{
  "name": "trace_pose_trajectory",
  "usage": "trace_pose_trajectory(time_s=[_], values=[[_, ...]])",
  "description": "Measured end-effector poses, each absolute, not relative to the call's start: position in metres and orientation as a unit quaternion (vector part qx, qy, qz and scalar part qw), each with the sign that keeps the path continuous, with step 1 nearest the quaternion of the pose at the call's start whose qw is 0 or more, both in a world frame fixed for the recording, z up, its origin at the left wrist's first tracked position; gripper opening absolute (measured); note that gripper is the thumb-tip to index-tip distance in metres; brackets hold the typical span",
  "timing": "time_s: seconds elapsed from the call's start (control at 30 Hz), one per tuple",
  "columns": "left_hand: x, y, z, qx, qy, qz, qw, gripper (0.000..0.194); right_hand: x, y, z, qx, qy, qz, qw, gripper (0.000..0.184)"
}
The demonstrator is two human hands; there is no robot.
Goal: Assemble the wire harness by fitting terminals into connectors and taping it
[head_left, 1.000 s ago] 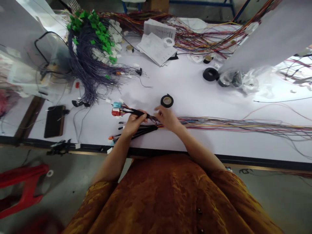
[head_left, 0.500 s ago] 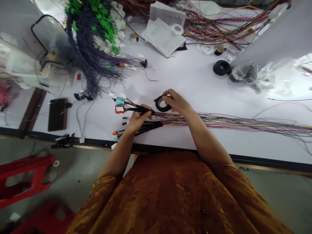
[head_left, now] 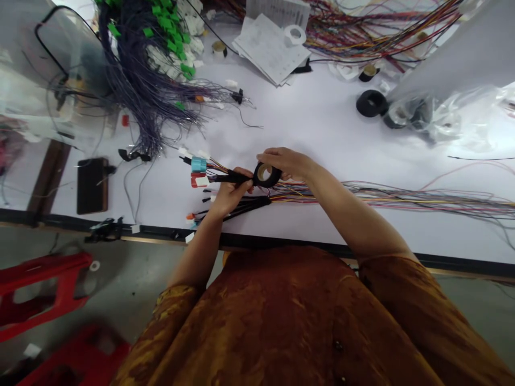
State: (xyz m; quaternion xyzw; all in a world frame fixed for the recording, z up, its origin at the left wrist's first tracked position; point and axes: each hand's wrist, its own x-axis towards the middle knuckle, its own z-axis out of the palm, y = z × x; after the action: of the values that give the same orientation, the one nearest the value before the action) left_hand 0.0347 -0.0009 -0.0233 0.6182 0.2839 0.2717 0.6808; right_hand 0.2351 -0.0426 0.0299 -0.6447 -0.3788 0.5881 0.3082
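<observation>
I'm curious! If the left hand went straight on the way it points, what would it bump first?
Probably the black tape roll in the right hand. The left hand, gripping the black wires, sits right beside it, but depth is hard to tell.

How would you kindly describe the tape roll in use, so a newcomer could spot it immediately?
On the white work table, look toward its front edge. The black tape roll sits in the right hand, against the black-wrapped wires held by the left hand. Unlike the other black roll, lying farther back by a plastic bag, it is held.
</observation>
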Motion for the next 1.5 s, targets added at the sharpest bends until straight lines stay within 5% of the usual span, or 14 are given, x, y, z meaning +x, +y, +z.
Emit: trace_pose_trajectory(time_s=[0.2,0.43,0.7,0.83,0.9,1.07,1.2,1.5], values=[[0.037,-0.003,-0.023,0.628,0.330,0.270,0.651,0.017,0.207,-0.074,0.030,-0.679,-0.444,0.474,0.342,0.013],[0.037,0.004,-0.005,0.689,0.341,0.240,0.593,0.007,0.148,-0.121,-0.002,-0.681,-0.460,0.345,0.454,0.017],[0.043,-0.009,0.016,0.619,0.432,0.225,0.616,0.010,0.140,-0.140,-0.005,-0.689,-0.553,0.341,0.320,0.053],[0.039,-0.019,0.020,0.627,0.410,0.235,0.619,0.009,0.170,-0.135,0.011,-0.670,-0.574,0.313,0.353,0.021],[0.036,-0.023,0.022,0.666,0.391,0.239,0.588,0.010,0.195,-0.118,0.016,-0.695,-0.517,0.298,0.402,0.020],[0.033,-0.031,0.022,0.780,0.343,0.249,0.461,0.007,0.228,-0.058,0.015,-0.661,-0.402,0.553,0.309,0.035],[0.030,-0.028,0.006,0.778,0.346,0.262,0.455,0.007,0.229,-0.042,0.013,-0.602,-0.317,0.613,0.402,0.014],[0.037,-0.012,-0.005,0.726,0.385,0.242,0.516,0.018,0.196,-0.136,0.016,-0.637,-0.378,0.478,0.473,0.056]])
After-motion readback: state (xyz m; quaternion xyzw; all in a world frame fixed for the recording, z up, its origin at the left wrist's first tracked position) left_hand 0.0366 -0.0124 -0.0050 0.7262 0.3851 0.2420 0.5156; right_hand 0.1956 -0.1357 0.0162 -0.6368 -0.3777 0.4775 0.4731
